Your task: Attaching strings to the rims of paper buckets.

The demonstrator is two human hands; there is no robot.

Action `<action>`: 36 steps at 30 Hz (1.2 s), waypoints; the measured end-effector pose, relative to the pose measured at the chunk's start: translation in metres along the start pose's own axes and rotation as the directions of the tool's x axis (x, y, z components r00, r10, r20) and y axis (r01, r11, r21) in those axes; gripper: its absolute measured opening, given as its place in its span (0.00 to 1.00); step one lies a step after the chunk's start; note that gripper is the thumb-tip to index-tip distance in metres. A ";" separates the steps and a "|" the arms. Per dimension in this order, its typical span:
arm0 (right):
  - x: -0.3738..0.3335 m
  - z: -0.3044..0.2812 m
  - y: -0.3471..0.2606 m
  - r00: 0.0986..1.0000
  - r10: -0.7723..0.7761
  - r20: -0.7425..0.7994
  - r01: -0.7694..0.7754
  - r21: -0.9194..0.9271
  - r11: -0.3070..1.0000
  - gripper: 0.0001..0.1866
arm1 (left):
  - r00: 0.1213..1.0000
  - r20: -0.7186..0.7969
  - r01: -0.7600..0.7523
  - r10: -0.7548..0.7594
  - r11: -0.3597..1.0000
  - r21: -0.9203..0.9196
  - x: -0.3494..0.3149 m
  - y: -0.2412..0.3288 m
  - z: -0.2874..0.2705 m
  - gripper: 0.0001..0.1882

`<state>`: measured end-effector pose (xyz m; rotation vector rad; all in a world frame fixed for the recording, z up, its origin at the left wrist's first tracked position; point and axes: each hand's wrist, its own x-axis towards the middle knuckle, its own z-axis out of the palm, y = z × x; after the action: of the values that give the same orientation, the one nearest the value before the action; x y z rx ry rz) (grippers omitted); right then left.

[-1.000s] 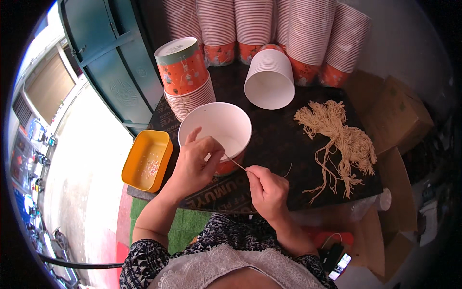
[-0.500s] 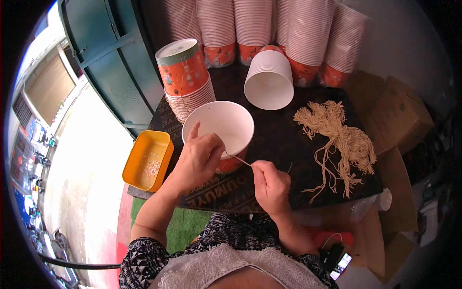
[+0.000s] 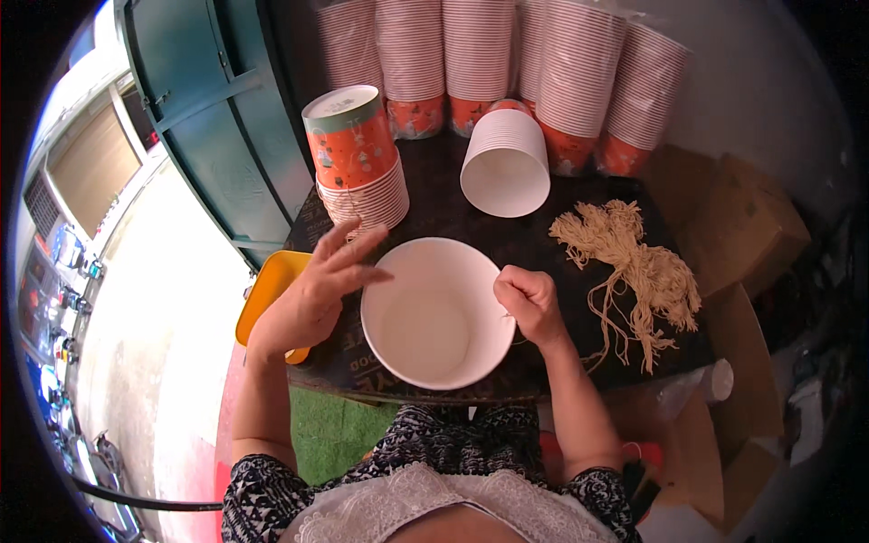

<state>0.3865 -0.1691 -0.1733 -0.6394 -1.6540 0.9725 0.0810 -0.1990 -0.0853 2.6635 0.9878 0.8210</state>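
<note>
A white-lined paper bucket point(image 3: 425, 317) stands on the black table right in front of me, its round mouth facing up. My right hand point(image 3: 529, 303) is closed in a fist over the bucket's right rim. A short bit of tan cord point(image 3: 507, 316) pokes out below its thumb, and the rest of what the fist holds is hidden. At the opposite side, my left hand point(image 3: 317, 290) hovers with spread fingers and nothing in it. Its fingertips overlap the bucket's left rim; whether they touch cannot be made out. A yellow tray point(image 3: 262, 294) lies partly behind that hand.
A loose bundle of tan cords point(image 3: 634, 271) lies at the right. Upside-down nested orange buckets point(image 3: 348, 149) stand at the back left. Another bucket point(image 3: 504, 167) lies on its side, before several plastic-wrapped stacks point(image 3: 477, 54). Cardboard boxes point(image 3: 747, 217) flank the table's right.
My hands have moved apart; the cord stretched between them no longer shows there. The left hand has opened and gone left. The bucket sits nearer to me, and the right fist is at its rim.
</note>
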 end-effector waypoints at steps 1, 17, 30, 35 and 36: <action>0.001 -0.005 0.001 0.999 0.028 0.044 -0.029 0.035 0.999 0.11 | 0.993 0.098 -0.062 0.058 0.997 0.042 -0.003 -0.002 -0.002 0.31; -0.016 0.000 -0.063 0.981 -0.036 -0.193 0.038 0.009 0.999 0.09 | 0.993 0.061 -0.109 0.096 0.960 0.260 -0.002 0.049 0.036 0.07; -0.034 0.037 -0.021 0.916 0.363 -0.173 0.073 0.959 0.274 0.09 | 0.836 -0.528 -0.022 0.153 0.969 0.246 0.019 0.063 0.105 0.13; -0.033 0.043 -0.020 0.903 0.374 -0.213 0.156 0.972 0.177 0.11 | 0.934 -0.323 0.114 -0.154 0.984 -0.139 0.006 0.079 0.138 0.16; -0.034 0.044 -0.018 0.902 0.376 -0.211 0.155 0.973 0.174 0.11 | 0.928 -0.337 0.089 -0.158 0.974 -0.210 0.007 0.077 0.146 0.13</action>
<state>0.3552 -0.2180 -0.1801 0.0101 -0.2713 1.6348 0.2088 -0.2505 -0.1760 2.3109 1.0770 1.3232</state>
